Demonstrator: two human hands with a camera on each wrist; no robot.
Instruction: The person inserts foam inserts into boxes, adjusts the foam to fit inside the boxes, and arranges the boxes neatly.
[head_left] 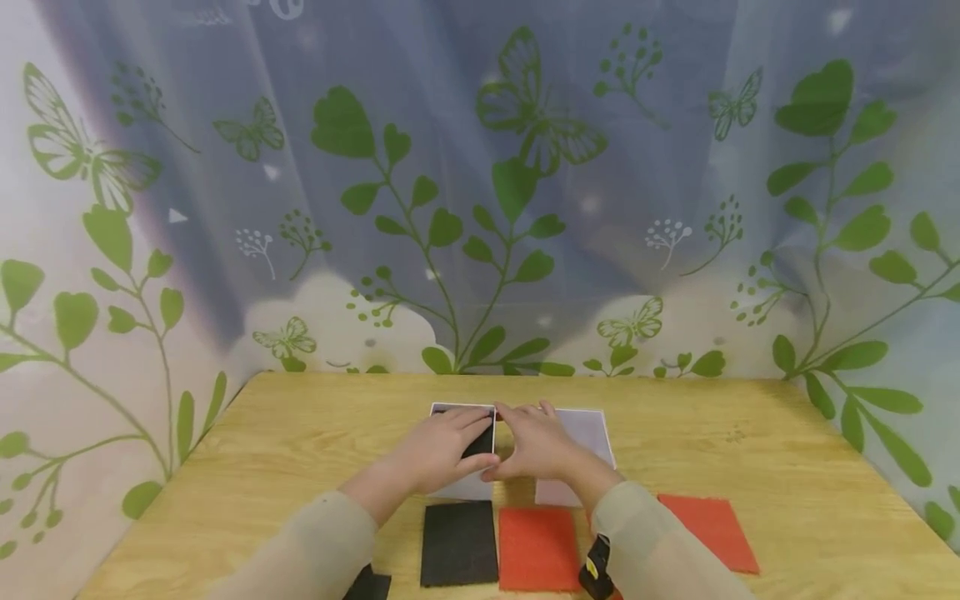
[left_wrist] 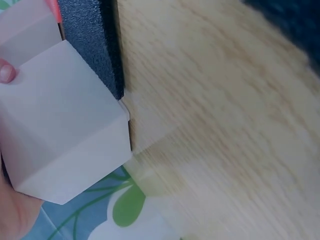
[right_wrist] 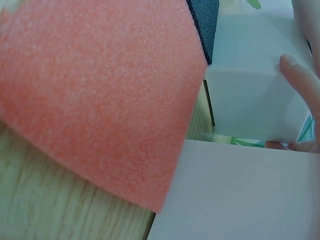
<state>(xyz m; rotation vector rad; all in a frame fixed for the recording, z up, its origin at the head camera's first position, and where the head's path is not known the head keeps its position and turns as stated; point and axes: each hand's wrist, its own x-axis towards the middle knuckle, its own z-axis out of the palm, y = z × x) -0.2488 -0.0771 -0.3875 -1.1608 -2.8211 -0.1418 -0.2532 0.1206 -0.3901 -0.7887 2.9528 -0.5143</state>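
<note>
A white box (head_left: pixel 463 485) stands mid-table with a black foam piece (head_left: pixel 480 442) showing in its top. Across that foam lies my left hand (head_left: pixel 442 446), fingers stretched out and thumb along the box's front rim. My right hand (head_left: pixel 540 442) grips the same box from its right side. Its thumb (right_wrist: pixel 300 77) touches the front right edge of the box, while its fingertips (right_wrist: pixel 290 146) show at the far part of the side wall. A second white box (head_left: pixel 585 433) stands just right, partly behind my right hand.
On the table in front lie a black foam sheet (head_left: pixel 459 546) and a red foam sheet (head_left: pixel 538 550). Farther right is another red sheet (head_left: pixel 716 533). Near my left sleeve a dark piece (head_left: pixel 369 585) shows. A patterned curtain (head_left: pixel 465 208) hangs behind the table.
</note>
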